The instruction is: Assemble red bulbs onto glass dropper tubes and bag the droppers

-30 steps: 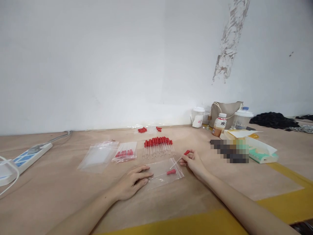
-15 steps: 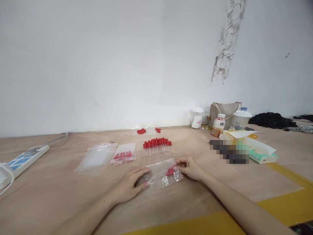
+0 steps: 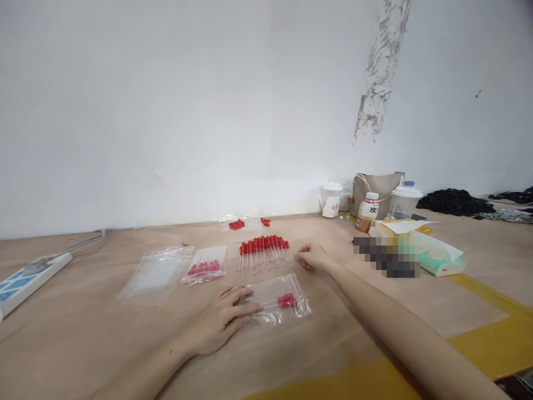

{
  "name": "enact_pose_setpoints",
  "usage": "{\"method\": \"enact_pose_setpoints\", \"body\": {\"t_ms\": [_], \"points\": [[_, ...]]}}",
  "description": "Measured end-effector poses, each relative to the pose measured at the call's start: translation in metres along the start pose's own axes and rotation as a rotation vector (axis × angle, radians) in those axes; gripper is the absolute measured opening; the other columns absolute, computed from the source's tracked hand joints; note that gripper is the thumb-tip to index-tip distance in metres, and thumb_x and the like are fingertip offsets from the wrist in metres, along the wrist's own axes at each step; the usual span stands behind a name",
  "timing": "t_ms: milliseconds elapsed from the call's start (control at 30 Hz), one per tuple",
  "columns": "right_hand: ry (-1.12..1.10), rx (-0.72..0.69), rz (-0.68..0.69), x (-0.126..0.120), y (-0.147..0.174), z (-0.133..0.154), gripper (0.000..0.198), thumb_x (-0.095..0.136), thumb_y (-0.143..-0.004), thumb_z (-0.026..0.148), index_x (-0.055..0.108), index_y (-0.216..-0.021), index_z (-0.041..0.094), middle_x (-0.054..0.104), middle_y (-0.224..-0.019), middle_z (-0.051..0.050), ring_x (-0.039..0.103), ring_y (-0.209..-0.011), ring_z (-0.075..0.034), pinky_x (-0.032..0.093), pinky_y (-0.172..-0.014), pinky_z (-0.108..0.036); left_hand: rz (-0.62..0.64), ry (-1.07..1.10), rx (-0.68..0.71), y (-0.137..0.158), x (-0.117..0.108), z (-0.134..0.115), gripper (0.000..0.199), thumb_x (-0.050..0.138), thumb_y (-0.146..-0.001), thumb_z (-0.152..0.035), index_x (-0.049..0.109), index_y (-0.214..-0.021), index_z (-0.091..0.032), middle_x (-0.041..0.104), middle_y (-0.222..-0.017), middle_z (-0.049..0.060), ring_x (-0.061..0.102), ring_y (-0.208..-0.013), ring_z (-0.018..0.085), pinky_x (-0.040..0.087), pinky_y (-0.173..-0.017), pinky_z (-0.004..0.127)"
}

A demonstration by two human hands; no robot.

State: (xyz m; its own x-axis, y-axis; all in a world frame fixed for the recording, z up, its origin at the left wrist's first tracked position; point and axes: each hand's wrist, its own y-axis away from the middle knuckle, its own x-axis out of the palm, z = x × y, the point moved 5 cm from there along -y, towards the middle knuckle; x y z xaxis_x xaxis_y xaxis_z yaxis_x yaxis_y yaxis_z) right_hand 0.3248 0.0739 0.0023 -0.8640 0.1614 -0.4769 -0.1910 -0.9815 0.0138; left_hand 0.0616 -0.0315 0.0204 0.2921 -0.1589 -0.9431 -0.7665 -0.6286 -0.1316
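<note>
Touching a bag (image 3: 271, 289) with left hand (image 3: 220, 322), grip apart.
Right hand (image 3: 312, 258) near droppers (image 3: 265, 243); its grip cannot be told.

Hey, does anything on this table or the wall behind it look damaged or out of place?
Yes, the wall: a long streak toward the upper right looks scraped or peeled, with ragged grey-brown marks against the mostly pale surface. On the table, no spill stands out; the red-topped droppers lie in a row.
</note>
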Motion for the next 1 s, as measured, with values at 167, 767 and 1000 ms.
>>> {"method": "enact_pose_setpoints", "body": {"t_ms": [167, 767, 1000], "points": [[0.16, -0.019, -0.126, 0.015, -0.031, 0.017, 0.018, 0.062, -0.054, 0.014, 0.046, -0.047, 0.017, 0.054, -0.048, -0.005, 0.058, -0.061, -0.02, 0.037, -0.047, -0.022, 0.026, -0.02, -0.008, 0.0, 0.003, -0.001, 0.033, 0.03, -0.091, -0.033, 0.041, -0.122, -0.038, 0.035, -0.133, -0.002, 0.025, -0.124, 0.023, 0.024, -0.1, 0.044], [-0.501, -0.092, -0.196, -0.017, 0.045, -0.016, 0.054, 0.049, -0.065, 0.012, 0.021, -0.111, 0.022, 0.044, -0.055, 0.01, 0.051, -0.042, -0.01, 0.044, -0.039, -0.019, -0.036, 0.013, 0.023, -0.001, 0.002, 0.001, 0.037, 0.032, -0.09, -0.034, 0.035, -0.127, -0.034, 0.039, -0.13, 0.0, 0.031, -0.12, 0.022, 0.026, -0.099, 0.042], [-0.699, -0.062, -0.108, 0.006, 0.064, -0.016, 0.031, 0.047, -0.073, 0.017, 0.026, -0.095, 0.024, 0.051, -0.058, 0.007, 0.057, -0.049, -0.01, 0.05, -0.052, -0.023, -0.031, -0.003, 0.014, -0.001, 0.003, 0.001, 0.037, 0.032, -0.09, -0.034, 0.036, -0.126, -0.035, 0.038, -0.13, 0.0, 0.031, -0.12, 0.022, 0.027, -0.099, 0.041]]}}
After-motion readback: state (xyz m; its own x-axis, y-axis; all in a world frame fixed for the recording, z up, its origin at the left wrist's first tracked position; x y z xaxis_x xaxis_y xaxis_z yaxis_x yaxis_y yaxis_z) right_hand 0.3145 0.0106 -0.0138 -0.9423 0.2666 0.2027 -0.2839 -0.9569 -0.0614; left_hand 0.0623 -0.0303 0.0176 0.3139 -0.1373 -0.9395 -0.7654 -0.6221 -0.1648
